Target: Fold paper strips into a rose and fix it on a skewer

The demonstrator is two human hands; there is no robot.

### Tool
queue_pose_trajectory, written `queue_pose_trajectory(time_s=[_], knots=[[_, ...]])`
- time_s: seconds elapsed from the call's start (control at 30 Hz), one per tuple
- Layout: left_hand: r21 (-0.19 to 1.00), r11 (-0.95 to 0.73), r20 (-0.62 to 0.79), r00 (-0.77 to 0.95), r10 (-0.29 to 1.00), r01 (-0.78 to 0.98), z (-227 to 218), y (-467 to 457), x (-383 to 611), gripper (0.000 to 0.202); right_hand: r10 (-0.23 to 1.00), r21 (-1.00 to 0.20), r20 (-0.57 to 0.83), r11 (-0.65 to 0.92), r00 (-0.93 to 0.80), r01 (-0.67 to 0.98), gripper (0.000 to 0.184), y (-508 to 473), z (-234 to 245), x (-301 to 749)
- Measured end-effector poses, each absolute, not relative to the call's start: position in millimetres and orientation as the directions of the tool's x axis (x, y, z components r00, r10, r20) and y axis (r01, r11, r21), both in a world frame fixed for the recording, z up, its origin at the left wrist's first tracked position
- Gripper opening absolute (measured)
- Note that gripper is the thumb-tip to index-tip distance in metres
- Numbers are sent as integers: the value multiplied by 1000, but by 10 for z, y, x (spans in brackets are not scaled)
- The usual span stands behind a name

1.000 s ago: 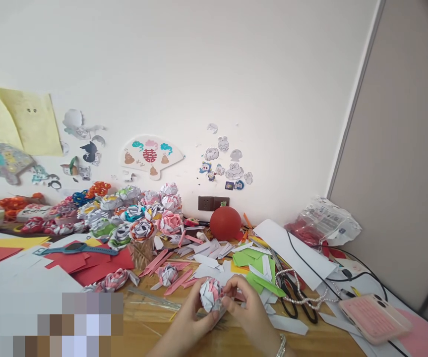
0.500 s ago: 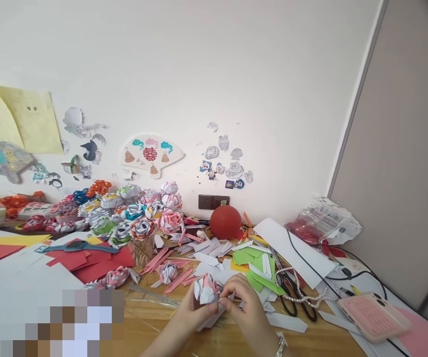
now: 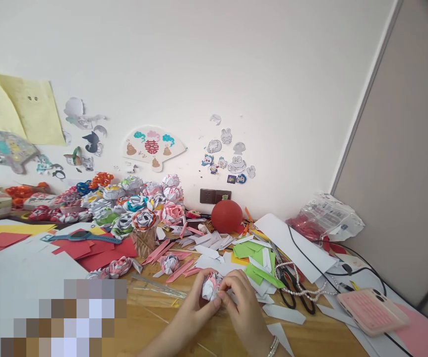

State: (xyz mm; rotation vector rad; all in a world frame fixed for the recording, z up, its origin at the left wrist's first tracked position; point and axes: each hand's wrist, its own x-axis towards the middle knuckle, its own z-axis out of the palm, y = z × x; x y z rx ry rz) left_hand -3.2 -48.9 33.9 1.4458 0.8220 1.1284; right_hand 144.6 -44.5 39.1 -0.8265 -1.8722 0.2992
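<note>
Between my two hands, just above the wooden table [image 3: 184, 325], is a white and pink folded-paper flower [image 3: 211, 288]. My left hand [image 3: 198, 303] wraps around its left side, thumb along the bottom. The fingers of my right hand [image 3: 238, 297] are closed in a pinch at the flower's right edge; what lies exactly between those fingertips is hidden. A second paper flower [image 3: 169, 264] in white and pink lies a little beyond my left hand, with pink paper strips [image 3: 181, 271] around it.
Behind stand many paper flowers [image 3: 135, 203] and a red balloon [image 3: 227, 216]. To the right lie green paper pieces [image 3: 254, 253], black-handled scissors [image 3: 290, 292], a bead string [image 3: 310, 296] and a pink phone [image 3: 372, 311]. A blue watch [image 3: 82, 236] rests on red paper [image 3: 98, 257] at left.
The flower is turned and sits deeper between my hands, with less of it showing. My right hand has come over its edge. The whole view has shifted slightly.
</note>
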Motion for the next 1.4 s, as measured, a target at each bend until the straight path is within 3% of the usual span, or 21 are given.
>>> queue_pose_trajectory(time_s=[0.23,0.37,0.57,1.0,1.4], knots=[[984,-178,175,213,961,-6,381,-473,-78,49,547,-442,780,825,-303,352,11,-459,441,1469],[974,-215,199,189,962,72,362,-452,-99,50,671,-612,706,739,-226,282,5,-444,427,1437],[947,-293,253,253,934,132,313,-428,-135,59,805,-784,531,585,-265,208,16,-386,412,1456],[963,-268,257,309,916,-7,246,-399,-117,62,840,-812,490,537,-233,230,19,-374,426,1467],[963,-270,264,282,922,-18,269,-404,-131,64,844,-836,455,515,-284,191,25,-363,479,1516]])
